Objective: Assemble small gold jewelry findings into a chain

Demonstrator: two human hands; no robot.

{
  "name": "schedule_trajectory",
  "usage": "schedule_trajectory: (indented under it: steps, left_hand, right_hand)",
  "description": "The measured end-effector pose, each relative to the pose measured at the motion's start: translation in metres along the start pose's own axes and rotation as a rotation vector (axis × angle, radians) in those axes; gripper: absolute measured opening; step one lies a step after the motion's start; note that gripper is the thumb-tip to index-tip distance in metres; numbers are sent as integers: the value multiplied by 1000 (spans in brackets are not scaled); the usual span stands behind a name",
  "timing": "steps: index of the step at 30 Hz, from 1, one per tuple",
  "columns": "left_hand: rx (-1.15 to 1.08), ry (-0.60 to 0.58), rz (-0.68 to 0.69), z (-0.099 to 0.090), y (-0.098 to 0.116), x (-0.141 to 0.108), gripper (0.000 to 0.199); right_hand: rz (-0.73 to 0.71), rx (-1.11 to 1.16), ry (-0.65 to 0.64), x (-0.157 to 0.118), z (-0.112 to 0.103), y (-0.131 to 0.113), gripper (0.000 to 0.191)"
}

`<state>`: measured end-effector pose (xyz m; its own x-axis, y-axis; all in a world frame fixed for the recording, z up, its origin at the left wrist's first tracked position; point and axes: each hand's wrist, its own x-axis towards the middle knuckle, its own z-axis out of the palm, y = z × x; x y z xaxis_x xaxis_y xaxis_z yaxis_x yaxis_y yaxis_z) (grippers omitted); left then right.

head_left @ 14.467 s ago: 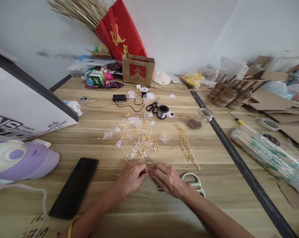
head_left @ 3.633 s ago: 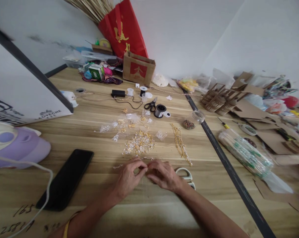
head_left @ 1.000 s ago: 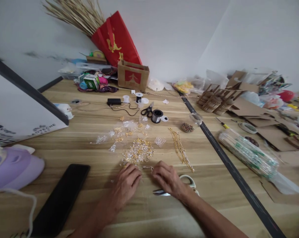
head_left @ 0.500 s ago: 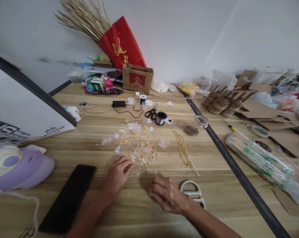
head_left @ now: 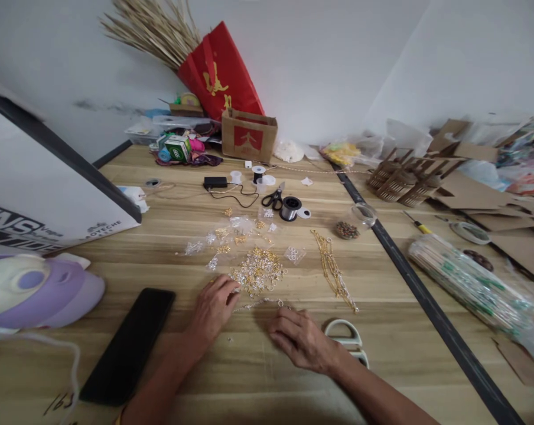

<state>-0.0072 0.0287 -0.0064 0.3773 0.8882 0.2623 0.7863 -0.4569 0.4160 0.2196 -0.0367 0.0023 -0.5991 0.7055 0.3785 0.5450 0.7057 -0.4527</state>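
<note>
My left hand [head_left: 215, 308] rests at the lower left edge of a pile of small gold and silver jewellery findings [head_left: 259, 271]. Its fingers are curled together, their tips against the pile; what they pinch is too small to make out. A thin silver chain [head_left: 258, 303] with a ring at its right end lies between my two hands. Just right of that ring, my right hand [head_left: 303, 341] is closed, knuckles up, and its fingertips are hidden. White-handled scissors [head_left: 344, 332] lie partly under my right wrist.
Gold and silver chains [head_left: 331, 268] lie to the right, near a jar of beads [head_left: 347, 229]. Small bags of findings [head_left: 222, 239], a wire spool [head_left: 290, 208] and black scissors [head_left: 273, 198] sit behind the pile. A black phone [head_left: 129, 345] lies at left.
The view has shifted slightly, moving everything a little right and up. My left fingers have drawn closer together at the pile's edge. My right hand stays beside the chain's ring.
</note>
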Motion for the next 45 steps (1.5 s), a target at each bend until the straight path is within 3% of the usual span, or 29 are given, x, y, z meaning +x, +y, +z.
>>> schedule_trajectory:
  steps: [8, 25, 31, 38, 45]
  left_hand:
    - [13, -56, -124, -5, 2, 1, 11]
    - [-114, -195, -255, -18, -7, 5, 21]
    - [-177, -173, -242, -13, -8, 6, 21]
    - [-245, -75, -91, 1, -12, 4, 16]
    - [-283, -29, -34, 5, -10, 5, 18]
  right_hand:
    - [31, 62, 7, -3, 2, 3, 12]
    - [30, 67, 19, -4, 4, 5, 11]
    - [36, 59, 7, -4, 4, 5, 10]
    - [40, 64, 9, -3, 4, 5, 11]
    - [35, 64, 8, -3, 3, 5, 10]
